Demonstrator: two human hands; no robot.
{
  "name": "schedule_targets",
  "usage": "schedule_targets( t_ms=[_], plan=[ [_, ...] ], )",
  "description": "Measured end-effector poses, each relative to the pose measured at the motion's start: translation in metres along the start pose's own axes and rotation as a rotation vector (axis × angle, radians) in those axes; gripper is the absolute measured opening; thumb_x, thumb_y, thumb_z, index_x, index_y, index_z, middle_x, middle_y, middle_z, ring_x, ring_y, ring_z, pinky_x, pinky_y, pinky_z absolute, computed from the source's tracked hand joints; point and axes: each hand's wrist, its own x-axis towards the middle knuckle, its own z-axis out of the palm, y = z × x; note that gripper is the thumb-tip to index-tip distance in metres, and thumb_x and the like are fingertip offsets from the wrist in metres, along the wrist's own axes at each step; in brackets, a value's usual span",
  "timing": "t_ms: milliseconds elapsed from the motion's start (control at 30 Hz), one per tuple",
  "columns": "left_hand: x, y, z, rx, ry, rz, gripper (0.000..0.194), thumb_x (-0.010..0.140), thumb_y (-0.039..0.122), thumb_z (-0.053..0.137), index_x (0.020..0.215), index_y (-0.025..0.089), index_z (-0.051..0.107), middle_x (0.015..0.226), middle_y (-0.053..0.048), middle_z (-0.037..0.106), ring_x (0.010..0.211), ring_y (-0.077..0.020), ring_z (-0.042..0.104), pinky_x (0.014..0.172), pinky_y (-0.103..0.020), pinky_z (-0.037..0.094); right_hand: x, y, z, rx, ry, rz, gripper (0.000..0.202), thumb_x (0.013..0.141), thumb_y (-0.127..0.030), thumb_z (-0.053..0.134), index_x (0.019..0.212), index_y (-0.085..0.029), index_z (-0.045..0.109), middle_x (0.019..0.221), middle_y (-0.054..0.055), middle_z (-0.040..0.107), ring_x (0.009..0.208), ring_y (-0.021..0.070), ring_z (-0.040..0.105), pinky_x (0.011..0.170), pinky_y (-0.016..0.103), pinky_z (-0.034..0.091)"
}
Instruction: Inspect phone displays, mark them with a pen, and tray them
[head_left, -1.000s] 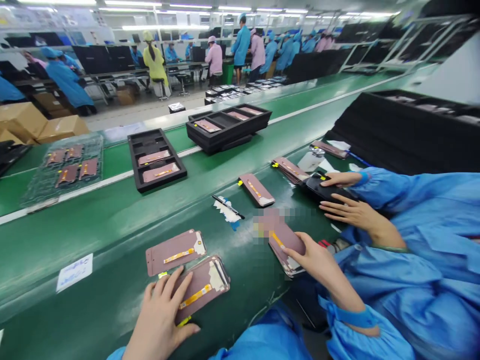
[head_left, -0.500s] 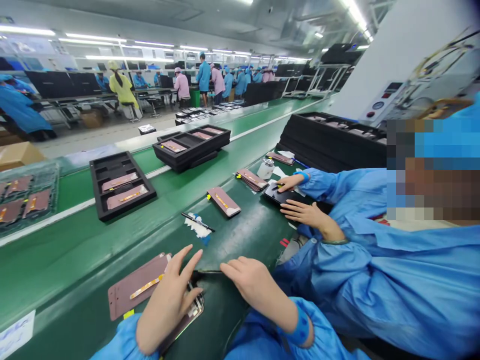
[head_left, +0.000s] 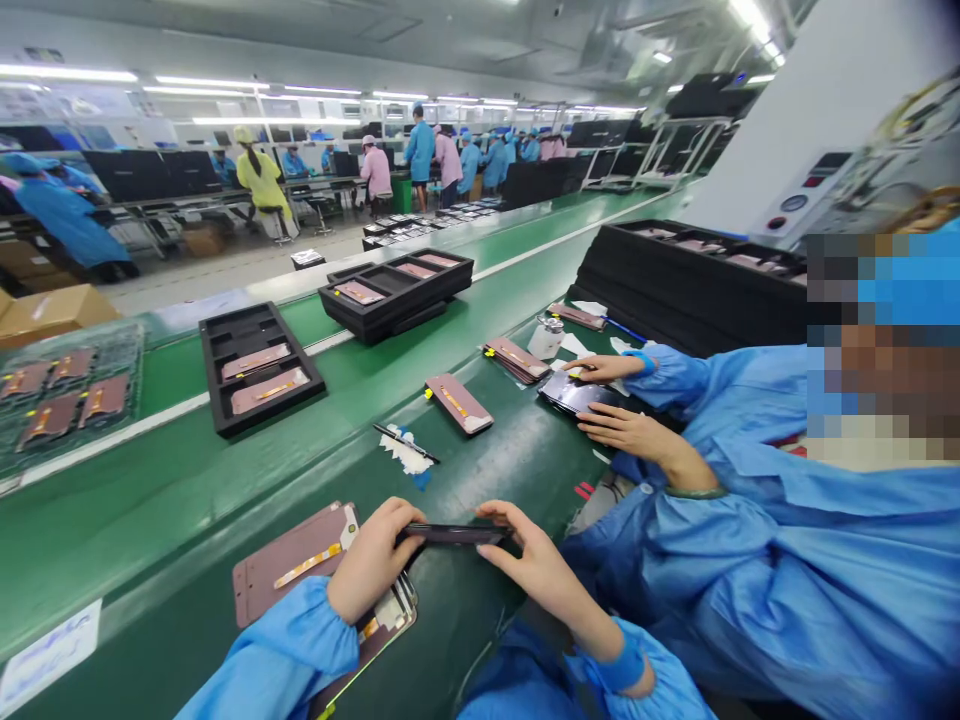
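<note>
A thin dark phone screen [head_left: 454,534] is held nearly edge-on above the green mat. My left hand [head_left: 375,560] pinches its left end between thumb and fingers. At its right end is my right hand [head_left: 529,550], fingers bent over the far edge and thumb at the near side. Beneath and beside my left forearm lie pinkish screen panels: one [head_left: 289,570] with an orange flex strip, and another [head_left: 390,625] partly hidden by my hand and sleeve. Ahead, a black pen [head_left: 405,443] rests on crumpled white paper [head_left: 409,460].
A co-worker's hands [head_left: 630,430] work on a dark panel [head_left: 574,392] to the right. Single [head_left: 459,402] and stacked pink panels [head_left: 517,360] lie ahead. Black trays [head_left: 225,400] stand on the green belt, with a clear tray [head_left: 139,395] at left and a white-printed sheet [head_left: 52,650] near the front.
My left hand has gone from spread fingers to pinching the screen's left end. The screen has come up and turned, showing more of its face. My right hand has shifted right along it.
</note>
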Motion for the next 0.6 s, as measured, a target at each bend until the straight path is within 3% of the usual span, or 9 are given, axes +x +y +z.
schedule_targets(
  t_ms=[100, 200, 333, 433, 500, 600],
  plan=[
    [0.002, 0.001, 0.006, -0.077, 0.063, -0.013, 0.019, 0.08, 0.007, 0.053, 0.092, 0.02, 0.058, 0.102, -0.004, 0.058, 0.096, -0.0178, 0.057, 0.087, -0.031, 0.046, -0.007, 0.019, 0.02, 0.19, 0.078, 0.03, 0.055, 0.077, -0.026, 0.061, 0.128, -0.025, 0.041, 0.122, 0.009, 0.06, 0.119, 0.0234, 0.054, 0.107, 0.044, 0.039],
    [0.004, -0.001, 0.009, -0.072, 0.06, -0.013, 0.016, 0.08, 0.008, 0.053, 0.09, 0.021, 0.058, 0.097, -0.003, 0.059, 0.092, -0.0176, 0.057, 0.085, -0.032, 0.046, -0.008, 0.02, 0.028, 0.152, 0.129, 0.023, 0.053, 0.079, -0.028, 0.059, 0.127, -0.025, 0.04, 0.118, 0.008, 0.061, 0.117, 0.0233, 0.055, 0.107, 0.044, 0.038],
    [0.007, -0.005, 0.002, -0.019, 0.048, -0.022, 0.014, 0.083, 0.012, 0.055, 0.092, 0.021, 0.062, 0.093, -0.002, 0.062, 0.089, -0.0177, 0.059, 0.082, -0.031, 0.046, 0.002, 0.006, 0.01, 0.001, 0.015, 0.065, 0.026, 0.082, -0.033, 0.059, 0.105, -0.023, 0.053, 0.093, 0.004, 0.066, 0.087, 0.0215, 0.063, 0.084, 0.036, 0.048],
    [0.003, 0.004, -0.013, 0.082, 0.069, 0.002, 0.02, 0.086, 0.02, 0.059, 0.105, 0.021, 0.062, 0.103, -0.004, 0.064, 0.096, -0.0195, 0.06, 0.085, -0.033, 0.049, 0.013, -0.007, -0.003, 0.063, -0.054, 0.128, 0.028, 0.077, -0.036, 0.066, 0.097, -0.022, 0.054, 0.08, -0.001, 0.061, 0.072, 0.0178, 0.059, 0.069, 0.029, 0.047],
    [-0.007, 0.015, -0.023, 0.265, 0.106, 0.075, 0.046, 0.083, 0.037, 0.066, 0.124, 0.021, 0.055, 0.12, -0.009, 0.061, 0.112, -0.0265, 0.056, 0.098, -0.045, 0.045, 0.021, -0.016, -0.004, 0.197, -0.116, 0.173, 0.035, 0.074, -0.039, 0.07, 0.098, -0.021, 0.052, 0.078, -0.002, 0.059, 0.072, 0.0165, 0.057, 0.067, 0.027, 0.046],
    [-0.029, 0.033, -0.028, 0.545, 0.12, 0.195, 0.098, 0.067, 0.065, 0.071, 0.145, 0.02, 0.034, 0.142, -0.014, 0.049, 0.135, -0.0385, 0.035, 0.113, -0.067, 0.017, 0.028, -0.031, 0.01, 0.381, -0.253, 0.228, 0.042, 0.071, -0.041, 0.075, 0.097, -0.02, 0.052, 0.079, -0.002, 0.058, 0.074, 0.0153, 0.056, 0.068, 0.026, 0.046]
  ],
)
